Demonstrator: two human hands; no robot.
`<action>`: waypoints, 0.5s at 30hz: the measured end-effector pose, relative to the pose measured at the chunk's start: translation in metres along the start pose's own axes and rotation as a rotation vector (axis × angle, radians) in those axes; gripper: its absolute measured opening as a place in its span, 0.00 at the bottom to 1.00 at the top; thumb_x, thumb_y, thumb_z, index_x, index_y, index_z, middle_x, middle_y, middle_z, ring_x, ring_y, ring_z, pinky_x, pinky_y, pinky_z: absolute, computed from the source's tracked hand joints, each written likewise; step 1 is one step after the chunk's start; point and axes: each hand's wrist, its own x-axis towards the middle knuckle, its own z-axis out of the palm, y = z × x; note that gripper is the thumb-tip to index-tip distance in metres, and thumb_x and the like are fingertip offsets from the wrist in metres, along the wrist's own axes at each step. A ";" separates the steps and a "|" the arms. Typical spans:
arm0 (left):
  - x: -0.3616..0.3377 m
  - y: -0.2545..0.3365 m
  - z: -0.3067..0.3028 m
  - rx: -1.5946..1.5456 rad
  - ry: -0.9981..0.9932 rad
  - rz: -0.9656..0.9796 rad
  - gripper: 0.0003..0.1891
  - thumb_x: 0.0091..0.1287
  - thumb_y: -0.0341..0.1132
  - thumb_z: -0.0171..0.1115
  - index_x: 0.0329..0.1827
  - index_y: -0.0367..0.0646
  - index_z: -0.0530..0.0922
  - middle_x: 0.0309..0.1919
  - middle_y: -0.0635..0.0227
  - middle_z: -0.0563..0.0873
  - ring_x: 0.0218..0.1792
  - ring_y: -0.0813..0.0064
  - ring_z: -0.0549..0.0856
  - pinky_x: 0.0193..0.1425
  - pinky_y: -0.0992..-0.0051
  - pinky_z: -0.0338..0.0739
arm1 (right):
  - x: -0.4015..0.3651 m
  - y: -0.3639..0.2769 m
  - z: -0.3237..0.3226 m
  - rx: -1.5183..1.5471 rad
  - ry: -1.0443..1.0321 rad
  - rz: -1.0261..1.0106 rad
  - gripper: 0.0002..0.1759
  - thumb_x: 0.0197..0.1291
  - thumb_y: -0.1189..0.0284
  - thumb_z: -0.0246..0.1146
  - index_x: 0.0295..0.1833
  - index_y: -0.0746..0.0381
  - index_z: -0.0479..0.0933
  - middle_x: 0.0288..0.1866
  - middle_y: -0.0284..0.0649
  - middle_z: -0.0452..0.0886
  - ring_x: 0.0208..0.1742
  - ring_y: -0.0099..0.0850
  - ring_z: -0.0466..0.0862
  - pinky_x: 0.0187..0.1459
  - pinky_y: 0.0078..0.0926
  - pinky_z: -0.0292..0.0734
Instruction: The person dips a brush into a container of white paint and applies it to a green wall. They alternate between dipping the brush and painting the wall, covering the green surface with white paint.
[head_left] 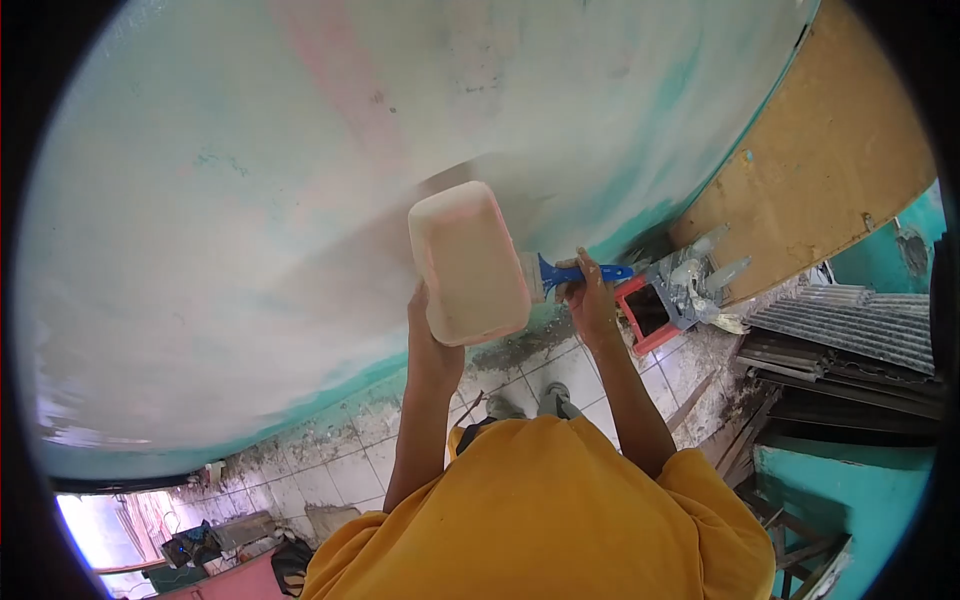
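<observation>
My left hand grips a rectangular plastic tub by its lower left side. The tub is pale, with pinkish edges, and holds an off-white liquid. In my right hand is a paintbrush with a blue handle; my fingers are wrapped round the handle. The brush head sits right at the tub's right side, its bristles partly hidden by the tub. Just beyond the tub rises a wall with patchy whitish paint over turquoise.
Right of my hand stands a red and grey stool with paint-smeared things on it. Corrugated sheets are stacked at the right, below a brown board. White floor tiles are stained. Clutter lies at lower left.
</observation>
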 end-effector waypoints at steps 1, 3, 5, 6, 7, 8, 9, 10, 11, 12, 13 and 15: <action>0.000 -0.001 0.002 0.002 0.004 -0.005 0.20 0.75 0.37 0.50 0.66 0.38 0.68 0.55 0.67 0.78 0.55 0.75 0.75 0.64 0.70 0.71 | 0.001 0.002 -0.007 0.000 0.002 0.007 0.17 0.73 0.60 0.57 0.44 0.65 0.78 0.30 0.40 0.82 0.23 0.30 0.79 0.28 0.27 0.74; 0.002 0.001 0.009 0.212 -0.011 0.026 0.19 0.70 0.27 0.51 0.64 0.34 0.69 0.53 0.64 0.79 0.54 0.76 0.73 0.63 0.73 0.69 | 0.006 0.010 -0.023 0.043 -0.093 0.074 0.16 0.73 0.60 0.57 0.46 0.63 0.77 0.33 0.40 0.83 0.24 0.31 0.80 0.29 0.27 0.75; 0.000 0.003 0.019 0.032 0.061 -0.061 0.20 0.69 0.25 0.52 0.64 0.34 0.69 0.53 0.63 0.79 0.54 0.76 0.73 0.63 0.73 0.69 | 0.007 0.013 -0.034 0.131 -0.144 0.121 0.14 0.74 0.62 0.56 0.48 0.61 0.78 0.36 0.39 0.84 0.28 0.30 0.82 0.31 0.29 0.78; -0.001 0.003 0.023 -0.149 0.127 -0.143 0.21 0.67 0.24 0.52 0.64 0.33 0.69 0.53 0.62 0.79 0.54 0.75 0.73 0.63 0.73 0.69 | 0.007 0.014 -0.039 0.220 -0.192 0.162 0.13 0.74 0.63 0.55 0.50 0.60 0.79 0.40 0.38 0.85 0.31 0.30 0.84 0.34 0.31 0.81; -0.002 0.002 0.024 -0.150 0.132 -0.145 0.21 0.67 0.24 0.52 0.64 0.33 0.69 0.53 0.62 0.79 0.54 0.75 0.73 0.63 0.73 0.69 | 0.010 0.018 -0.046 0.218 -0.192 0.167 0.13 0.74 0.63 0.55 0.50 0.60 0.79 0.40 0.38 0.85 0.31 0.30 0.84 0.34 0.31 0.81; -0.003 0.001 0.023 -0.008 0.085 -0.106 0.20 0.68 0.24 0.52 0.64 0.32 0.69 0.53 0.62 0.79 0.54 0.75 0.73 0.63 0.73 0.69 | 0.015 0.023 -0.054 0.305 -0.164 0.209 0.12 0.73 0.63 0.55 0.48 0.59 0.79 0.40 0.37 0.85 0.34 0.30 0.86 0.37 0.31 0.83; -0.003 0.000 0.021 0.133 0.038 -0.066 0.20 0.68 0.24 0.52 0.64 0.32 0.69 0.53 0.62 0.79 0.54 0.75 0.74 0.64 0.73 0.69 | 0.018 0.022 -0.056 0.391 -0.137 0.250 0.12 0.73 0.63 0.55 0.46 0.58 0.79 0.40 0.36 0.86 0.37 0.30 0.87 0.41 0.31 0.84; -0.003 -0.007 0.017 0.134 0.044 -0.067 0.20 0.68 0.24 0.52 0.64 0.32 0.69 0.53 0.62 0.79 0.54 0.75 0.74 0.64 0.73 0.69 | 0.019 0.021 -0.059 0.390 -0.138 0.256 0.12 0.73 0.63 0.55 0.46 0.58 0.79 0.40 0.36 0.86 0.37 0.30 0.87 0.41 0.31 0.84; -0.004 -0.017 0.013 0.232 0.069 0.015 0.19 0.66 0.23 0.57 0.61 0.35 0.71 0.51 0.65 0.80 0.51 0.77 0.76 0.58 0.74 0.73 | 0.020 0.018 -0.062 0.455 -0.127 0.279 0.11 0.73 0.63 0.56 0.44 0.58 0.78 0.40 0.35 0.86 0.39 0.31 0.87 0.43 0.32 0.85; -0.004 -0.019 0.013 0.330 0.093 0.098 0.19 0.64 0.22 0.62 0.58 0.37 0.74 0.49 0.68 0.81 0.49 0.80 0.78 0.53 0.75 0.77 | 0.018 0.013 -0.060 0.520 -0.116 0.301 0.11 0.72 0.63 0.56 0.42 0.58 0.78 0.39 0.34 0.86 0.41 0.31 0.88 0.45 0.33 0.86; -0.005 -0.019 0.015 0.330 0.097 0.096 0.19 0.64 0.22 0.62 0.58 0.37 0.74 0.49 0.68 0.81 0.49 0.80 0.78 0.53 0.75 0.77 | 0.018 0.007 -0.058 0.518 -0.116 0.306 0.11 0.72 0.63 0.56 0.42 0.58 0.78 0.39 0.34 0.86 0.41 0.31 0.88 0.45 0.33 0.86; -0.007 -0.014 0.020 0.184 0.149 -0.034 0.20 0.63 0.23 0.65 0.58 0.37 0.74 0.49 0.68 0.81 0.48 0.80 0.79 0.53 0.76 0.78 | 0.019 -0.008 -0.051 0.474 0.009 0.257 0.09 0.72 0.64 0.57 0.42 0.57 0.77 0.36 0.35 0.86 0.37 0.27 0.87 0.40 0.28 0.84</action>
